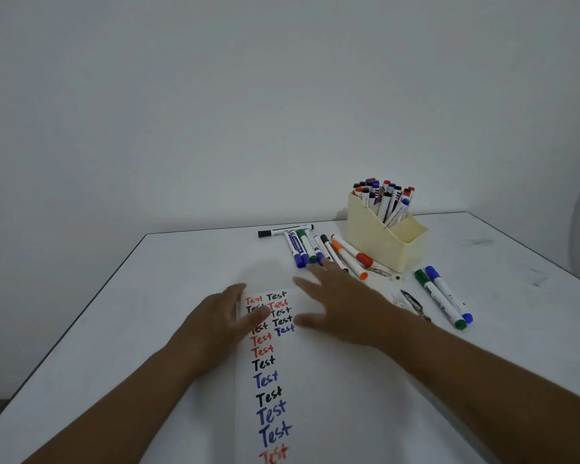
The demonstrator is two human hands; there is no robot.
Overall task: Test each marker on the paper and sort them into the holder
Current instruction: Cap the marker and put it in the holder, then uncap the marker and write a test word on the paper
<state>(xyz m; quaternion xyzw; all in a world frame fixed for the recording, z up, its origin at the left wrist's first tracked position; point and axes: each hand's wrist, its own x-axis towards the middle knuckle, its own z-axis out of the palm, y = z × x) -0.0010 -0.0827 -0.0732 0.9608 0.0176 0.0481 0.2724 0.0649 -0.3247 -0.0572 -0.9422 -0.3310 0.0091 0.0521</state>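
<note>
Both hands empty: left hand [221,321] flat, steadying paper [315,380]; right hand [344,301] spread, reaching toward far marker row [318,251]. Pinch one barrel mid-length.

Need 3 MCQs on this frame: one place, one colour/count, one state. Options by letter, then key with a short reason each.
1. Where do the two markers apart from the main group lie?
A. right of the holder's base
B. on the paper
C. in the left hand

2. What colours are their caps?
A. red and orange
B. green and blue
C. both black

3. What is the right hand doing?
A. gripping a marker
B. open, holding nothing
C. resting in the holder

Key: 1 A, they lie on the table right of the holder. 2 B, one green, one blue. 3 B, fingers spread over the paper, empty.
</note>
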